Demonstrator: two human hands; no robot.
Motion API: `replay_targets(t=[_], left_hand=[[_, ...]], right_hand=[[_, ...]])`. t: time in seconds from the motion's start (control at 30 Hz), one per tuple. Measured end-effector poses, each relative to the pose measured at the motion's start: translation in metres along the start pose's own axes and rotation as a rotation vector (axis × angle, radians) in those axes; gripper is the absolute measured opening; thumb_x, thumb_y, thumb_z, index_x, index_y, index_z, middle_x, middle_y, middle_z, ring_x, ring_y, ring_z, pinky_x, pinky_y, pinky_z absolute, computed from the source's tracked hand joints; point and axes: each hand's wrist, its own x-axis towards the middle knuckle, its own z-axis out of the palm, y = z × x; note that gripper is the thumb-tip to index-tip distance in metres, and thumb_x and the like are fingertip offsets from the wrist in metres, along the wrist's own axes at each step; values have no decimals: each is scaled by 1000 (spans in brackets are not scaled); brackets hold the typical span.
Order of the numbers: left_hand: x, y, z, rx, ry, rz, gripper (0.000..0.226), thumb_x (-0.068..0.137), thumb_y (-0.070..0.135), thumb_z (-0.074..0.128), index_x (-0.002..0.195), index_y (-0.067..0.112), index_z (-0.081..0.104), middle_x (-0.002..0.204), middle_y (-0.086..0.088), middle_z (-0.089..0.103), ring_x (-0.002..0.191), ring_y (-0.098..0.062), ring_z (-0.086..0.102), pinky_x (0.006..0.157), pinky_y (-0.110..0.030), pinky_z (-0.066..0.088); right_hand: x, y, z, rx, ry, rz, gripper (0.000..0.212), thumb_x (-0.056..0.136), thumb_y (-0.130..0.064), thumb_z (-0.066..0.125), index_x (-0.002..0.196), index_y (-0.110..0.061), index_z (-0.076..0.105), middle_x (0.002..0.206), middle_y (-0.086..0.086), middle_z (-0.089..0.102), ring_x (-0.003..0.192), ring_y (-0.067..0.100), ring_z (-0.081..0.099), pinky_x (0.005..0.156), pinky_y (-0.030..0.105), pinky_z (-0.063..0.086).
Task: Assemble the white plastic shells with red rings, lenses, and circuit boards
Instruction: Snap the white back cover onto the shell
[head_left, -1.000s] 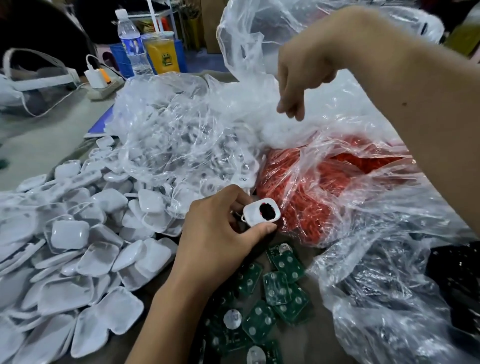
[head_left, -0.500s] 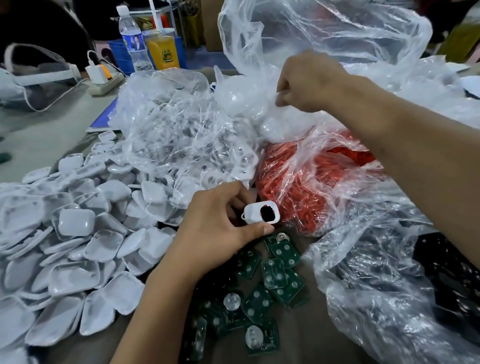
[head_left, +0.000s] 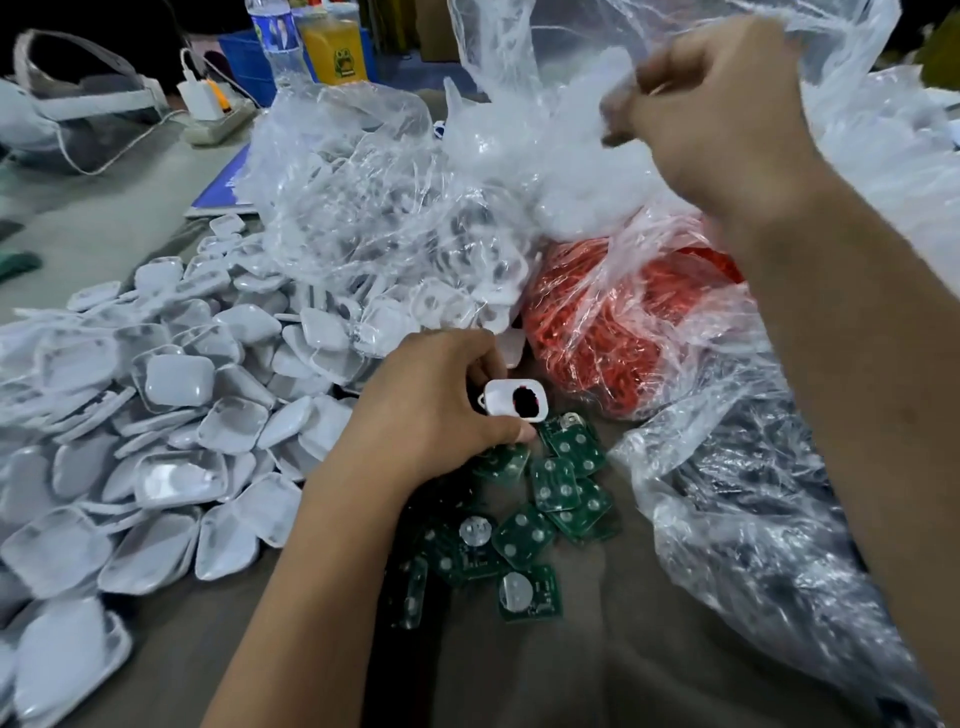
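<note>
Left hand (head_left: 431, 410) pinches a white shell (head_left: 514, 398) between thumb and fingers, just above the green circuit boards (head_left: 550, 499) scattered mid-bench. Right hand (head_left: 717, 114) is up high, fingers curled into the clear plastic bag (head_left: 545, 156) over the red rings (head_left: 613, 332), and loose white shells (head_left: 171, 431) pile along the bench's left edge.

Bare table (head_left: 597, 649) is left below the circuit boards (head_left: 545, 499); shell pile (head_left: 156, 415) and crumpled bags (head_left: 753, 519) flank them.

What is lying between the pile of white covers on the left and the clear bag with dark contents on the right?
In the head view, green circuit boards lie scattered there, under the left hand holding a white shell.
</note>
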Motion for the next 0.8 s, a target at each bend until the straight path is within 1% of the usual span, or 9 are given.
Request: replay_targets(t=[0.1,0.17,0.23,0.33,0.37,0.4,0.5,0.6,0.8], left_hand=[[0,-1,-1,-91,-8,-26,46,57,51,96,89,34,67,84,14,68,78,-5,64,73,-38,58],[-1,-2,-5,-260,-15,-47,46,59,43,98,95,32,71,84,15,71,70,1,63,67,-24,57],[-1,-3,-11,-395,-4,-32,43,64,29,98,99,31,73,84,19,73,66,3,62,62,-16,52],[-3,0,-17,-608,6,-66,32,68,13,82,95,27,75,89,4,77,76,-11,72,64,-35,61],[-3,1,-18,-685,-3,-93,31,68,10,75,94,26,75,92,-1,78,77,-17,74,65,-41,63],[-4,2,-18,-762,-17,-117,30,68,8,71,94,24,76,93,-5,78,77,-21,75,66,-40,62],[-5,4,-17,-938,-46,-141,21,77,3,69,95,13,76,96,-14,77,83,-27,76,72,-33,61],[-3,5,-15,-910,-35,-147,15,85,-5,77,96,5,73,91,-17,76,81,-26,76,71,-31,61],[-2,7,-14,-943,-22,-127,19,80,-7,80,95,0,72,79,-18,69,64,-21,71,60,-26,59]], right_hand=[[-64,-4,6,341,-264,107,5,91,-8,77,86,-8,75,72,-2,75,49,-5,60,47,7,43],[-99,4,12,417,-389,126,6,91,-10,77,92,-3,76,72,-1,76,54,-1,66,51,8,47],[-117,18,18,389,-395,114,5,89,-13,80,92,-9,78,81,2,80,69,11,76,60,20,57],[-127,35,25,304,-342,127,8,84,-19,85,88,-19,78,82,0,80,77,22,78,75,49,65],[-130,39,27,284,-323,126,10,83,-22,87,87,-20,77,81,-1,80,76,23,78,77,54,64],[-132,43,28,277,-307,118,12,83,-23,87,87,-21,76,80,-2,79,75,22,78,77,55,64],[-134,51,29,277,-265,95,12,84,-27,87,86,-22,76,79,-4,79,73,18,77,74,53,64],[-134,55,31,269,-266,82,8,88,-26,83,86,-22,76,79,-5,79,74,17,77,71,50,65],[-131,58,33,389,-164,118,5,91,-24,80,87,-27,80,84,-5,79,73,10,73,66,25,58]])
